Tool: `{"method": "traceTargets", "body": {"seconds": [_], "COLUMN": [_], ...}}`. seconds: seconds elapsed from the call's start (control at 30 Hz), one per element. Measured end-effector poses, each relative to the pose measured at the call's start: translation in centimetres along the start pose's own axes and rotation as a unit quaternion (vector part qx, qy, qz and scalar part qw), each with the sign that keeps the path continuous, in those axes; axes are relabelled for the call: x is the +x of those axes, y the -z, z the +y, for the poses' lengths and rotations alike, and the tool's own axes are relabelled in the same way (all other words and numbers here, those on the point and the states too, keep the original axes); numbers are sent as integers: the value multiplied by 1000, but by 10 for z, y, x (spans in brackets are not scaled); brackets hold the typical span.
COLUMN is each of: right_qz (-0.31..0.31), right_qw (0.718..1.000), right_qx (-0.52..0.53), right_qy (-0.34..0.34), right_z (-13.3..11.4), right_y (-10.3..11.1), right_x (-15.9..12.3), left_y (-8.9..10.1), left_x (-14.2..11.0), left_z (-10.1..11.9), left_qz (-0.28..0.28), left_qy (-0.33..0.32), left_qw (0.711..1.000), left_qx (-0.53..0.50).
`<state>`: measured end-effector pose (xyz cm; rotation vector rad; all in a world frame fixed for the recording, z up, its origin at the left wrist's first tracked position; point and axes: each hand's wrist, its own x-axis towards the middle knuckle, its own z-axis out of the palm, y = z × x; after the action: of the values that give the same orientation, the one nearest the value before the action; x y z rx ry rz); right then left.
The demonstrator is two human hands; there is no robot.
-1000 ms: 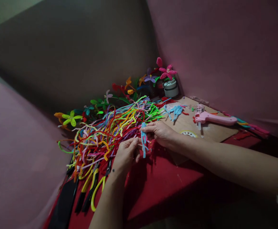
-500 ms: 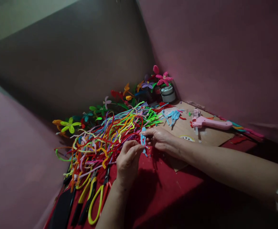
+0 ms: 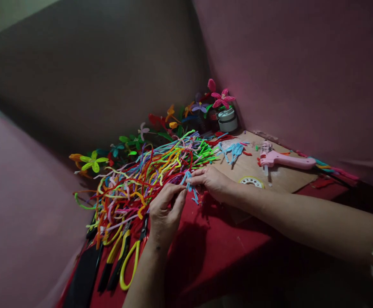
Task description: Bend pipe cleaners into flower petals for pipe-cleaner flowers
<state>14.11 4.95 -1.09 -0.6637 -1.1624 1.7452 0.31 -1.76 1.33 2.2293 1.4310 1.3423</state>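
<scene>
Light blue pipe cleaners (image 3: 188, 177), bent into a loop with loose ends hanging down, are held above the red tabletop. My right hand (image 3: 213, 182) pinches them between thumb and fingertips from the right. From the left, my left hand (image 3: 167, 207) has its thumb and forefinger closed at the loop's edge; its fingertips are partly hard to make out. Just beyond my hands spreads a big tangled heap of coloured pipe cleaners (image 3: 135, 184). More light blue pieces (image 3: 233, 150) lie on the brown board (image 3: 289, 182).
A pink glue gun (image 3: 287, 161) and a roll of tape (image 3: 252, 182) rest on the board. Yellow-handled scissors (image 3: 130, 265) and black-and-yellow pliers (image 3: 118, 261) lie at front left. Pipe-cleaner flowers (image 3: 223, 99) and a grey-white container (image 3: 227, 119) stand along the walls.
The blue pipe cleaners have gone from a long upright shape to a bent loop, slightly higher and further left. Both hands have shifted a little, and the view has tilted slightly.
</scene>
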Motion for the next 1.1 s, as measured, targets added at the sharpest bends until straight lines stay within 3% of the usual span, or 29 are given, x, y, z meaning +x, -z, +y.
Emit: {"method": "traceTargets", "body": {"seconds": [0.27,0.63,0.87,1.1], "right_qz": [2,-3,0,20], "right_qw": [998,996,995,977], "right_qx": [-68,-85,-95,-201], "right_qy": [16,16,13,72], "right_z": [1,3,4,6], "right_y": [2,1,1,1], "right_x": [-1,-3,-3,-1], "left_y": [1,2,-2,-8], "left_x": [4,6,2,0], "left_z": [-8,-14,-15,-17], "left_qz": [-40,-96,-97,-107], "left_qy": [4,-49,-90,-118], "left_qw": [997,983,966,930], "left_qx": [63,146,221,331]}}
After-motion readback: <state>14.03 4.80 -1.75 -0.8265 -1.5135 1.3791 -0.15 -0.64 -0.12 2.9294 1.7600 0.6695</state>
